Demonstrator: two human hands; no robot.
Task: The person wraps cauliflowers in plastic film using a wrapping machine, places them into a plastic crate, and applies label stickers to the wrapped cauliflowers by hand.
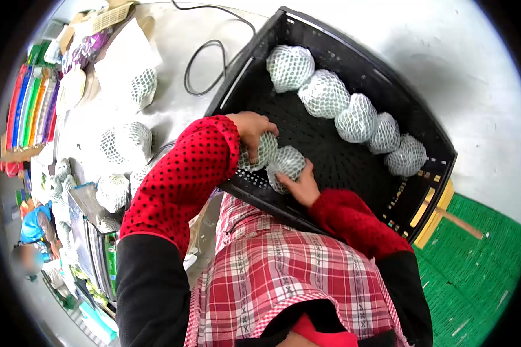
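Observation:
Inside the black plastic crate (330,165), my left hand (252,132) curls over a round fruit in a white foam net (265,151) at the near left corner. Right beside it, my right hand (302,186) grips a second net-wrapped fruit (287,164), thumb and fingers against its near side. Both fruits sit low by the crate's near wall. Along the far wall runs a row of several more net-wrapped fruits (324,93). The wrapping hides what kind of fruit they are.
More net-wrapped fruits (134,140) stand on the metal table (173,26) at left, near a black cable (221,58). Colored folders or packs (32,107) are stacked farther left. Another person (37,231) is at lower left. Green slatted flooring (474,266) lies at right.

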